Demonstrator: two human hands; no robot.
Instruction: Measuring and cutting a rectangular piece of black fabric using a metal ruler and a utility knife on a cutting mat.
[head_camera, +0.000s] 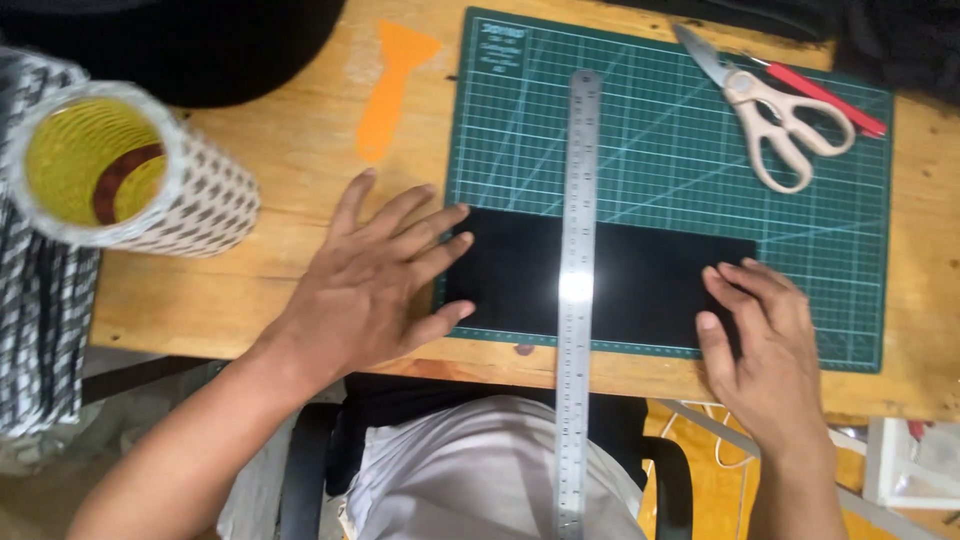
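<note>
Black sheet: a flat black rectangle (640, 280) lies on the near part of the green cutting mat (850, 290). Its long axis runs left to right, along the near edge of the wooden table (300, 150).

Steel ruler: the long metal ruler (578, 250) lies straight across the sheet, far to near, at right angles to the sheet's long axis. Its near end sticks out past the table edge over the person's lap. It splits the sheet into a left part and a right part.

Left hand: the left hand (365, 290) lies flat with fingers spread and open, gripping nothing. The fingertips rest on the left end of the sheet; the palm sits on bare wood just left of the mat.

Right hand: the right hand (765, 330) also lies flat and open, fingers on the sheet's right near corner, holding nothing.

Key relation: the ruler stands between the two hands, touching neither. The left fingertips look somewhat nearer to it than the right ones; both hands bear on the sheet, not on the ruler.

Further off: cream-handled scissors (790, 125) and a red-handled tool (825, 97) lie on the mat's far right corner, well apart from both hands. An orange scraper (393, 85) lies on the wood at far left of the mat, and a patterned roll (130, 170) with a yellow core rests at the table's left.
</note>
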